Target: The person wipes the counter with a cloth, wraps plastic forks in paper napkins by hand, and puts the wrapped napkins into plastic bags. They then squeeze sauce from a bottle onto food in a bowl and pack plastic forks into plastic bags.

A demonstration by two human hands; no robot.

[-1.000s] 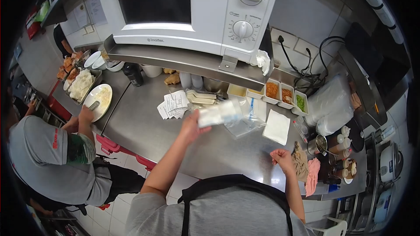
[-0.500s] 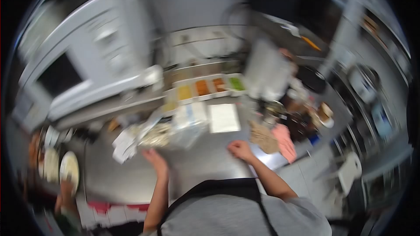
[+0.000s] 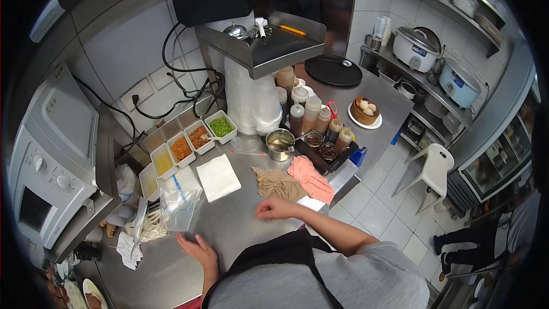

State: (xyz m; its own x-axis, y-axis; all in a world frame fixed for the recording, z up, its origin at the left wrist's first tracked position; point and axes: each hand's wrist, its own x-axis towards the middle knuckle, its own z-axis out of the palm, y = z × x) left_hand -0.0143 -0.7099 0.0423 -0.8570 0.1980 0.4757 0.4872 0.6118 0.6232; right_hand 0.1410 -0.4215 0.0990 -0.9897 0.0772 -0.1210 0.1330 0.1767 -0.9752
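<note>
My left hand (image 3: 197, 250) rests near the counter's front edge, fingers stretched out and holding nothing. Just beyond it are a clear plastic bag (image 3: 180, 203), a bundle of pale disposable gloves (image 3: 153, 228) and white paper slips (image 3: 129, 250). My right hand (image 3: 273, 208) is loosely curled over the steel counter, with nothing visible in it. Closest to that hand lie a crumpled brown cloth (image 3: 278, 184) and a pink cloth (image 3: 311, 178). A stack of white paper sheets (image 3: 219, 178) sits on the counter between and beyond both hands.
White tubs of chopped toppings (image 3: 182, 149) line the back. Sauce bottles (image 3: 311, 113), a metal pot (image 3: 280, 144) and a bamboo steamer with dumplings (image 3: 365, 110) stand right. A microwave (image 3: 54, 166) is left, a white stool (image 3: 430, 171) right. Other people appear behind the counter and at right.
My view has turned right, bringing the steamer, rice cookers and stool into clearer sight. My left hand stays open and my right hand stays curled; neither has picked anything up.
</note>
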